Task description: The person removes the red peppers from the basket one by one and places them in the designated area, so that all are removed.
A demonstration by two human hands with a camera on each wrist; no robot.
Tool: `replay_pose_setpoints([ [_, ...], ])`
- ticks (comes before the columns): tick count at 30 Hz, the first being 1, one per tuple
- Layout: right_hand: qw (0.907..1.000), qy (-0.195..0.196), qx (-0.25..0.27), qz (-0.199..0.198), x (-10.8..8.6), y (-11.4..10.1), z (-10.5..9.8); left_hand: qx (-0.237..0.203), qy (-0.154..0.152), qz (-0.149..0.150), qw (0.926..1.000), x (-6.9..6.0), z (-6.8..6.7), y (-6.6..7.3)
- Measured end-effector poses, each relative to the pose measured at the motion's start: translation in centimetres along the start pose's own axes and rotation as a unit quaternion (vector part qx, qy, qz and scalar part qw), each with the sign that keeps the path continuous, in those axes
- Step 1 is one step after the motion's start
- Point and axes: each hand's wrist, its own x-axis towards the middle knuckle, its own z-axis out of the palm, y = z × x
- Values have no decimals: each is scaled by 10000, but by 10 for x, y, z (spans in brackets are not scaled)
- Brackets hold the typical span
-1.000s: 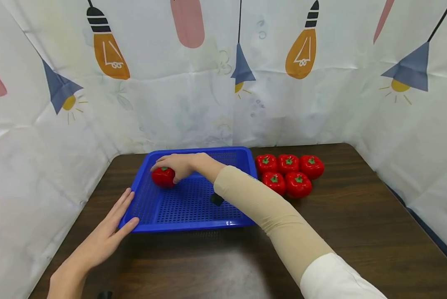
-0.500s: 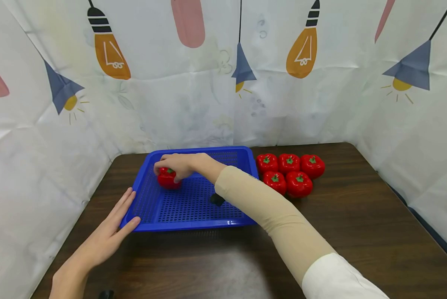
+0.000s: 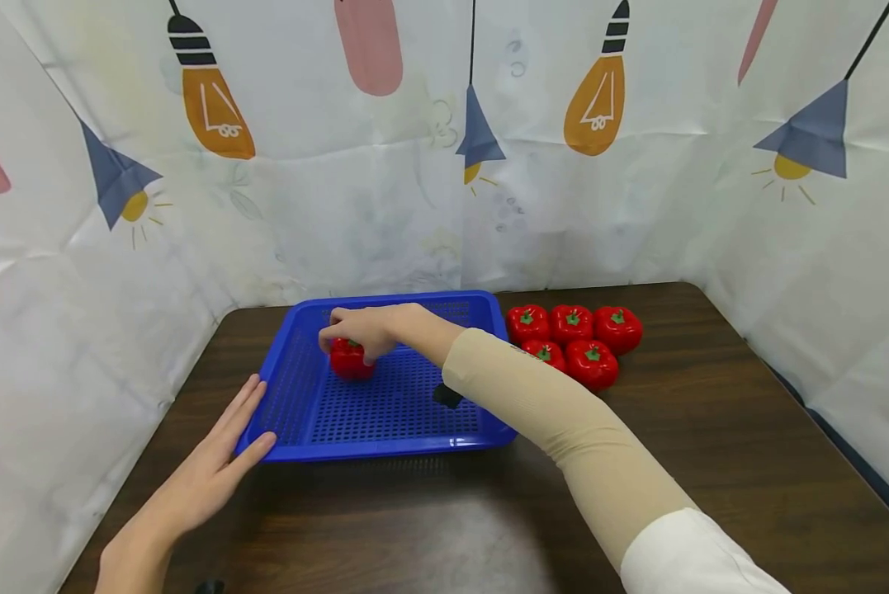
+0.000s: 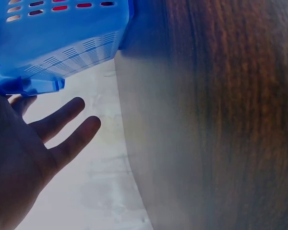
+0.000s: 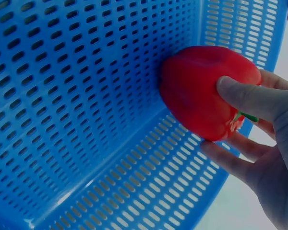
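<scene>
Inside the blue slotted basket (image 3: 392, 451), my right hand (image 3: 370, 327) grips a red bell pepper (image 3: 351, 364) from above, in the left half of the basket. The right wrist view shows the thumb on one side of the pepper (image 5: 201, 91), with fingers round the other side near its green stem. The pepper lies close against the slotted surface; whether it touches cannot be told. My left hand (image 3: 210, 466) rests at the basket's left front corner with fingers straight. In the left wrist view, some fingers of that hand (image 4: 24, 158) are hidden behind the basket edge.
Several red bell peppers (image 3: 593, 365) stand in two rows on the dark wooden table (image 3: 711, 412), just right of the basket. A white patterned cloth (image 3: 385, 214) hangs behind and at both sides. My right forearm crosses over the basket's right front part.
My right hand has moved the bell pepper a little to the right and nearer inside the basket. The left hand stays at the corner, and the other peppers have not moved.
</scene>
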Motion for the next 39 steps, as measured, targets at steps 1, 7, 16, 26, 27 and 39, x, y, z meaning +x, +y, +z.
replay_pose_setpoints([
  [1, 10000, -43, -51, 21, -2, -1, 0, 0, 1, 5, 10000, 0, 0, 0],
  [7, 9989, -332, -325, 64, -12, -7, 1, -2, -5, 0, 10000, 0, 0, 0],
  [16, 9971, -498, -570, -11, -32, -3, 4, -27, -20, 9, 10000, -1, 2, 0],
  [26, 9988, -371, -282, -142, -66, 7, 4, 9, -29, 5, 10000, -2, 1, 0],
  [27, 9989, -355, -266, -154, -70, 6, 3, 2, -33, 6, 10000, -2, 1, 0],
  [39, 9985, 38, -323, -447, -120, 3, -10, 25, -22, 8, 10000, 0, 1, 2],
])
